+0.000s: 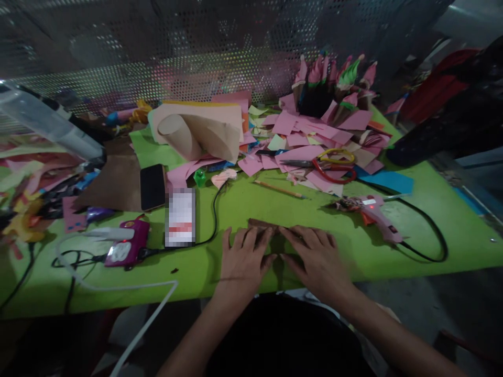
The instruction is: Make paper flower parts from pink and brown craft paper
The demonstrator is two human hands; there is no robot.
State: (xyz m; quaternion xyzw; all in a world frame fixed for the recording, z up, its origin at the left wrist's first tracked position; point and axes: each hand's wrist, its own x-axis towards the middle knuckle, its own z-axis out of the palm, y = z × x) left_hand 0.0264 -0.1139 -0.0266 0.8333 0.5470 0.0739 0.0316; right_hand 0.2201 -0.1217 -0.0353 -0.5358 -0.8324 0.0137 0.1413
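A narrow brown strip (257,223) lies on the green table (188,272) near its front edge, partly hidden under my fingers. My left hand (245,256) rests palm down with its fingers spread, the fingertips touching the strip's left part. Over the strip's right part lies my right hand (314,254), also flat with fingers apart. The two index fingertips are close together and both thumbs point inward. Beyond my hands is a thin yellow pencil (279,189). To the right lies a pink glue gun (379,217) with a small red light.
Scissors (334,163) lie on pink paper scraps (302,131) at the back. Left are a dark phone (153,187), a blurred white phone-shaped item (179,217), a magenta power strip (128,243) and cables. Brown paper (113,180), a rolled sheet (178,133) and paper cones (348,73) stand behind.
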